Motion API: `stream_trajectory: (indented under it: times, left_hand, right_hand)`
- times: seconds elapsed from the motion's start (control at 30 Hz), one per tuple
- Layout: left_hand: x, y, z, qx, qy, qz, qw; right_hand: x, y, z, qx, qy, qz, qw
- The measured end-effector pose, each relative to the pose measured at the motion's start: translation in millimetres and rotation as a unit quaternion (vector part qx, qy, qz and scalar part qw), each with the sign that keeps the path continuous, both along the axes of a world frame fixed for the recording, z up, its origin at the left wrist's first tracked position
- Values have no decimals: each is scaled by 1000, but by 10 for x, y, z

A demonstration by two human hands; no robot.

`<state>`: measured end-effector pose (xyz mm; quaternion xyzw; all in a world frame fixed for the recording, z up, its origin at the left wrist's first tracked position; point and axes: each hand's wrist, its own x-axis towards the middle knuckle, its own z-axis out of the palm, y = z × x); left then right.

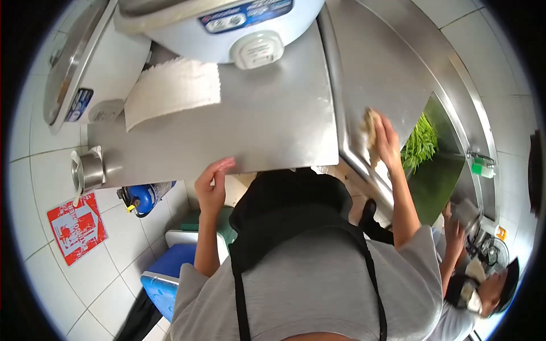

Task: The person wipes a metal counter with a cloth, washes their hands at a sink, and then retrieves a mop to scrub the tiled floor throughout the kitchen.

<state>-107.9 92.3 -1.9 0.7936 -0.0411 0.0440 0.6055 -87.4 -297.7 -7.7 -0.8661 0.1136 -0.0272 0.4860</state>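
Observation:
A crumpled beige cloth [371,133] is gripped in my right hand [387,142], over the steel counter [378,57] beside the sink. My left hand [214,181] is at the front edge of the steel table [273,122], fingers apart and holding nothing. On that table lies a flat white cloth [173,90], away from both hands. Green leafy vegetables [420,142] lie in the sink, just right of my right hand.
Two large white cookers, one [250,34] at the top and one [105,68] at the left, stand on the table. A metal container [91,169] is at its left end. At the lower right, a co-worker [472,295] handles a metal pot [465,215].

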Motion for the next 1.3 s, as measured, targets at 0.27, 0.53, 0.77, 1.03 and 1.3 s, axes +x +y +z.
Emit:
stream_trajectory:
  times: [0.27, 0.53, 0.77, 1.03, 1.3]
  left_hand:
    - [-337, 897, 36, 11, -23, -25, 999]
    - [-1100, 1394, -205, -42, 19, 96, 994]
    - [-1733, 1308, -172, 20, 36, 97, 994]
    - [-2125, 1286, -482, 47, 100, 74, 991]
    - [-2361, 1553, -531, 50, 135, 100, 985]
  right_hand:
    - [-112, 1290, -465, -375, -124, 57, 917]
    - [-442, 2059, -756, -268, -312, 38, 911]
    - [-776, 2749, -552, -256, -298, 156, 906]
    - [-1119, 613, -646, -555, -86, -81, 823]
    - [-2790, -349, -555, -614, -21, -157, 773]
